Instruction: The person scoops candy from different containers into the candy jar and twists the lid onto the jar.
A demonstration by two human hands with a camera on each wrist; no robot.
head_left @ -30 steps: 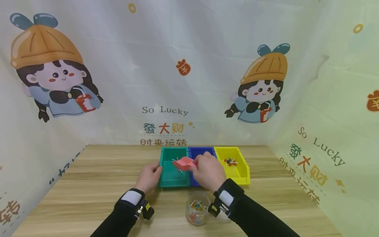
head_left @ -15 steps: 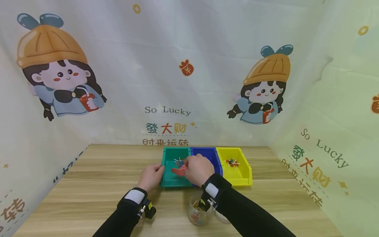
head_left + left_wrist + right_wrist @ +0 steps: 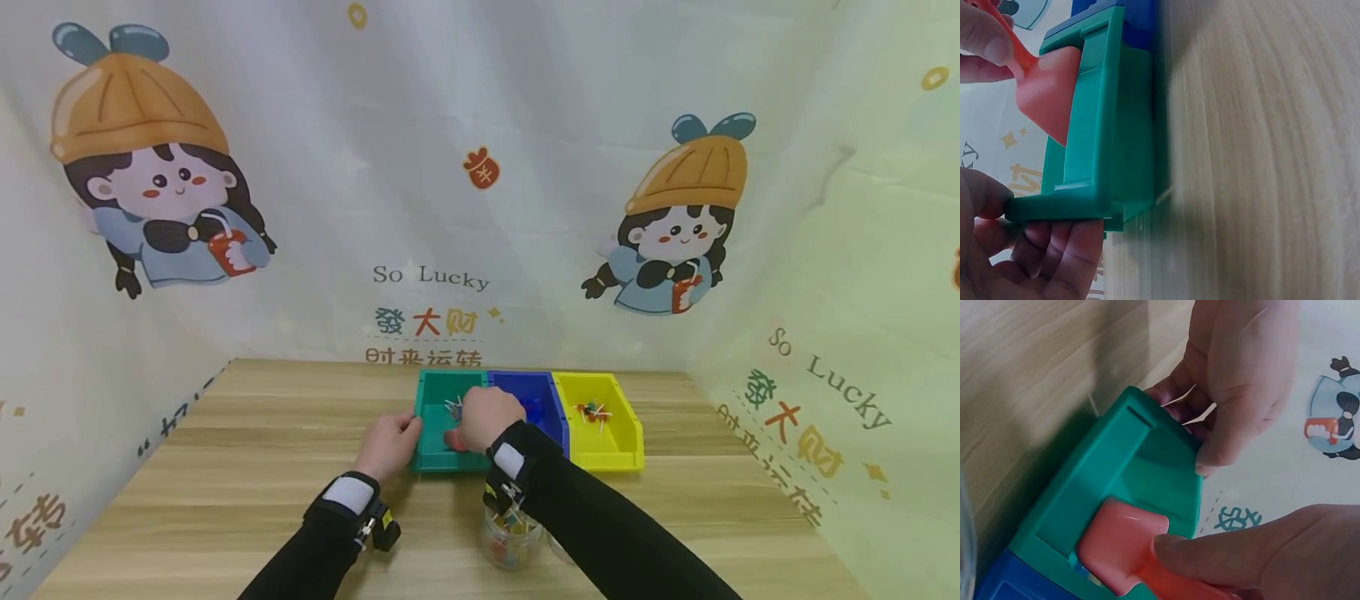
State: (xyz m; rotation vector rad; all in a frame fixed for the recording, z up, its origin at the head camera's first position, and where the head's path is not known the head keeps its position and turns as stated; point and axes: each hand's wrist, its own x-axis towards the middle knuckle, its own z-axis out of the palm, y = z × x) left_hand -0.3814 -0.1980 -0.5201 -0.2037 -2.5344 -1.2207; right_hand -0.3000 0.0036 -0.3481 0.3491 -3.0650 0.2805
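Note:
My right hand [image 3: 491, 419] grips the handle of a small pink scoop [image 3: 1119, 547] over the green bin [image 3: 1166, 465]. In the left wrist view the scoop's blade dips inside that bin's front wall, facing down. My left hand [image 3: 388, 448] pinches the bin's left side wall, thumb at the rim and fingers along the outside. Several white sticks [image 3: 453, 407] with small heads lie in the green bin, partly covered by my right hand. A clear jar [image 3: 512, 546] holding more such sticks with coloured round heads stands in front, partly under my right wrist.
A blue bin [image 3: 558, 421] joins the green one on its right, with dark blue bits inside. Beyond it is a yellow bin [image 3: 607, 458] with several red- and green-headed sticks [image 3: 594, 412]. A pale round thing [image 3: 558, 550] lies beside the jar, mostly hidden by my sleeve.
My right hand has moved left over the green bin, and the scoop has tipped down and sunk lower into it. My left hand keeps its hold on the bin.

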